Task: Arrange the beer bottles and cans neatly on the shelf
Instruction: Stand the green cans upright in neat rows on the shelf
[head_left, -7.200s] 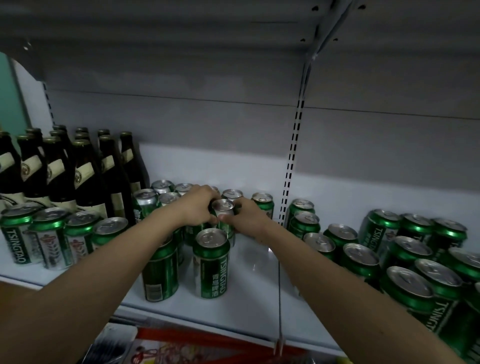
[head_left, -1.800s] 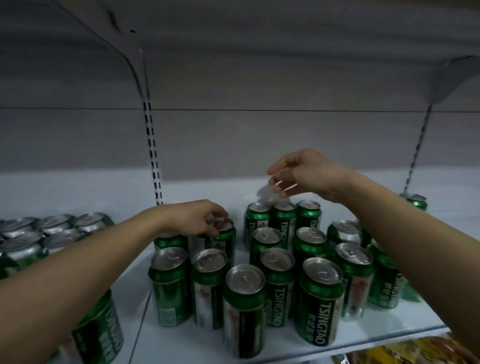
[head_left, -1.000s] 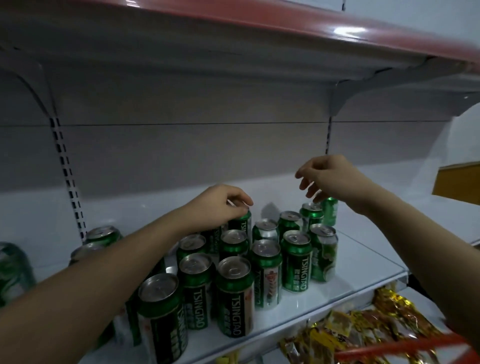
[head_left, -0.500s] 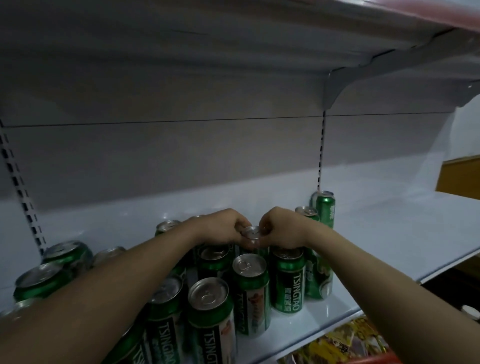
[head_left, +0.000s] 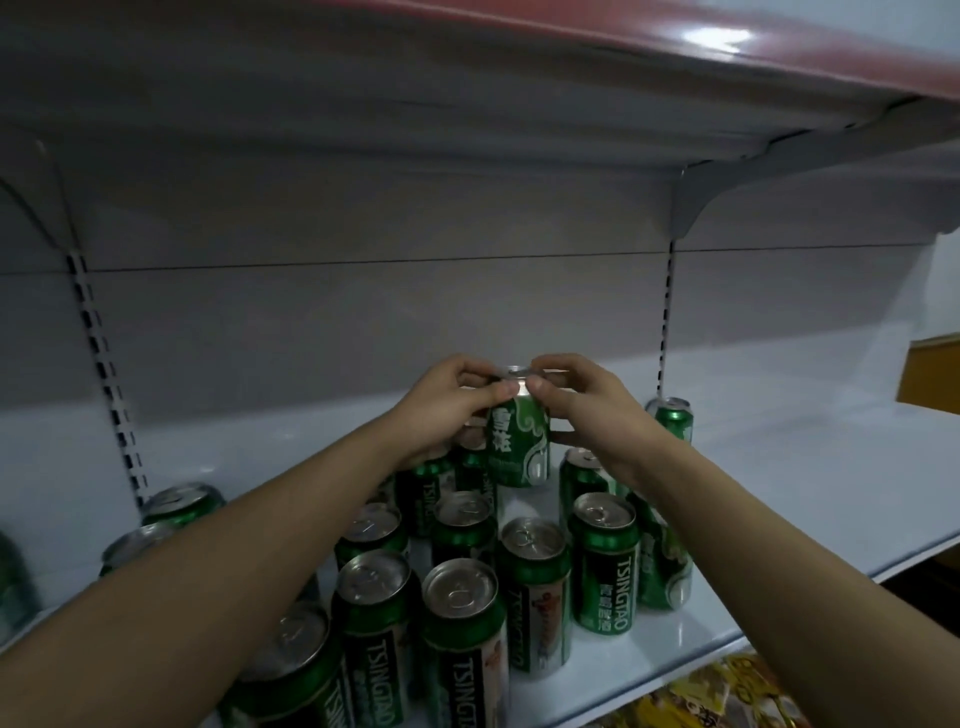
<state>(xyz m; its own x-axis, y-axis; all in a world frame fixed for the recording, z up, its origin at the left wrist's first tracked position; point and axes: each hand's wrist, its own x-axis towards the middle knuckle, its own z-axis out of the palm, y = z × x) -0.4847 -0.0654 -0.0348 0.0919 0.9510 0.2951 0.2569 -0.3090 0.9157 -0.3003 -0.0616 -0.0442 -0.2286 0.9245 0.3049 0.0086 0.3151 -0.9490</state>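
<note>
A green beer can (head_left: 519, 447) with white characters hangs above the cluster, lifted off the shelf. My left hand (head_left: 447, 402) pinches its top rim from the left and my right hand (head_left: 587, 405) pinches it from the right. Below them several green Tsingtao cans (head_left: 605, 564) stand upright in rough rows on the white shelf (head_left: 805, 493). One lone green can (head_left: 672, 423) stands apart at the back right by the slotted upright.
More cans (head_left: 179, 506) stand at the left beyond a slotted upright (head_left: 106, 374). The upper shelf with a red edge (head_left: 675, 47) hangs close overhead. Yellow snack packets (head_left: 727, 696) lie on the level below, at the bottom right.
Half a second ago both hands closed on a can's top down in the cluster; now that can is raised clear above the others. Earlier my right hand hovered open near the back cans.
</note>
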